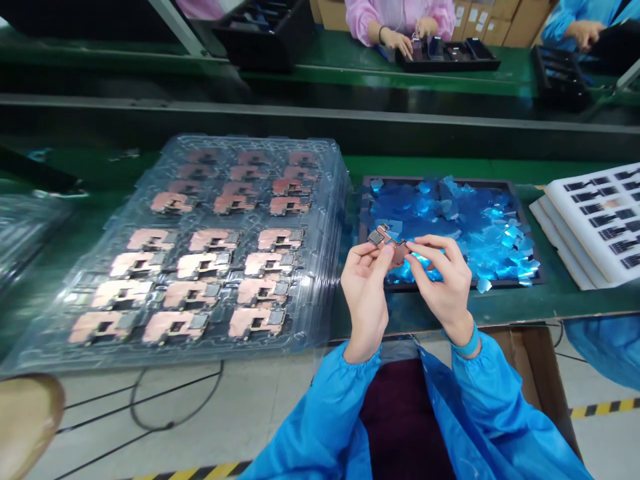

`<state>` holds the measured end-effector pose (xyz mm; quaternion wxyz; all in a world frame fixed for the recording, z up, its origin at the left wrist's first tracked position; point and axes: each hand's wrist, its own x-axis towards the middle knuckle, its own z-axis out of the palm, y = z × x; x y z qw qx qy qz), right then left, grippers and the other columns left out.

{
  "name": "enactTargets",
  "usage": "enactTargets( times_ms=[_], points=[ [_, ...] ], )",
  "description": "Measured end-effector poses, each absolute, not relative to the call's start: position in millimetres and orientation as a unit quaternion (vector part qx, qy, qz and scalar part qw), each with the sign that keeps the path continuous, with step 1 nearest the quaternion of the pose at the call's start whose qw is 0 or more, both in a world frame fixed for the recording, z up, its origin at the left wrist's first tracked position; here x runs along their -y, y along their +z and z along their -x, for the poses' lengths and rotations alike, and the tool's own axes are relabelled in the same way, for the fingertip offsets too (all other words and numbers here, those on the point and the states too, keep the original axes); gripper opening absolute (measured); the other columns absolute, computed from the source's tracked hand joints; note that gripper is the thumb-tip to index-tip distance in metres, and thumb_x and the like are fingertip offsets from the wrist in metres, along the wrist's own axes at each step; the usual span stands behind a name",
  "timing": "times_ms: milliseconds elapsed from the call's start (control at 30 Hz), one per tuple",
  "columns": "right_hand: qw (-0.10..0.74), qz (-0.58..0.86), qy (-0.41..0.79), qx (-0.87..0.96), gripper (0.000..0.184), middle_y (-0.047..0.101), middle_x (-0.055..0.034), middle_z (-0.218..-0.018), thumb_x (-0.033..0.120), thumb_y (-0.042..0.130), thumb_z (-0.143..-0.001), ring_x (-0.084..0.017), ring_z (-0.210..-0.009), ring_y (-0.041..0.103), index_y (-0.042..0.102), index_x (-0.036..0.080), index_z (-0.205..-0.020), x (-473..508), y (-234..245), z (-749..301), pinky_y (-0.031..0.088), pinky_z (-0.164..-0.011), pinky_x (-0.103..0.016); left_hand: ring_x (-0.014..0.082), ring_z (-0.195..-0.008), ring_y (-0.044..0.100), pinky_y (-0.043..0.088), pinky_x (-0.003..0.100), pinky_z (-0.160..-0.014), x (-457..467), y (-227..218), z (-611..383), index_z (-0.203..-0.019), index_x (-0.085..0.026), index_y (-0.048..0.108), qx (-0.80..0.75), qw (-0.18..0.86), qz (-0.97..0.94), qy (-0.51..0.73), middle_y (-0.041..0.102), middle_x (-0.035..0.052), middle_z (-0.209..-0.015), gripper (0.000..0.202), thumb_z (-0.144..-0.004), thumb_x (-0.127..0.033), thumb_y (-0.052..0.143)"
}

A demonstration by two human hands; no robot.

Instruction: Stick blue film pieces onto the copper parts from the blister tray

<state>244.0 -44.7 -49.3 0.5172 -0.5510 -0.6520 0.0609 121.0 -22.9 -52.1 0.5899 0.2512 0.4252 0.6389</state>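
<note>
A small copper-coloured circuit board (384,235) is held up in front of me, above the near left part of a dark tray (530,230). My left hand (367,287) pinches the board between thumb and fingers. My right hand (443,277) has its thumb and fingertips closed at the board's right end; whether they grip the board itself or something small on it, I cannot make out. Loose blue film pieces (450,213) fill the tray beneath. To the left, a stack of clear plastic trays (320,233) carries rows of similar copper-faced boards (257,322).
At the right lie stacked white foam trays (575,220) with black parts. Behind a rail (320,115), a co-worker's hands (400,43) are at a black tray (450,60); another person's hand (585,33) is at far right. A round stool seat (30,423) stands at lower left.
</note>
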Motion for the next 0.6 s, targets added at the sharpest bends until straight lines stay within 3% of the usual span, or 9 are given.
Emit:
enactTargets(
  times_ms=[200, 467, 600],
  points=[
    [0.530, 0.547, 0.074, 0.644, 0.015, 0.077, -0.0092, -0.112, 0.023, 0.069, -0.104, -0.023, -0.102, 0.074, 0.082, 0.027, -0.109, 43.3, -51.0, -242.7, 0.064, -0.074, -0.038, 0.0177, -0.093, 0.076, 0.063, 0.031, -0.086, 25.0, -53.6, -122.0, -0.099, -0.020, 0.060, -0.449, 0.555, -0.281, 0.641, 0.075, 0.0025, -0.095, 0.039, -0.081, -0.033, 0.093],
    [0.540, 0.546, 0.255, 0.587, 0.009, 0.075, -0.0079, -0.117, 0.031, 0.075, -0.097, -0.020, -0.103, 0.073, 0.073, 0.023, -0.094, 35.0, -43.7, -245.7, 0.059, -0.066, -0.028, 0.0185, -0.090, 0.077, 0.064, 0.030, -0.082, 25.9, -58.9, -123.9, -0.097, -0.019, 0.062, -0.464, 0.507, -0.315, 0.654, 0.074, 0.0030, -0.093, 0.039, -0.082, -0.036, 0.093],
    [0.532, 0.559, 0.264, 0.578, 0.011, 0.075, -0.0070, -0.112, 0.031, 0.073, -0.097, -0.020, -0.100, 0.072, 0.069, 0.023, -0.089, 30.8, -46.3, -247.9, 0.056, -0.065, -0.027, 0.0193, -0.091, 0.078, 0.065, 0.030, -0.082, 25.6, -62.1, -125.5, -0.096, -0.019, 0.063, -0.466, 0.497, -0.316, 0.660, 0.076, 0.0045, -0.094, 0.038, -0.081, -0.034, 0.093]
  ],
)
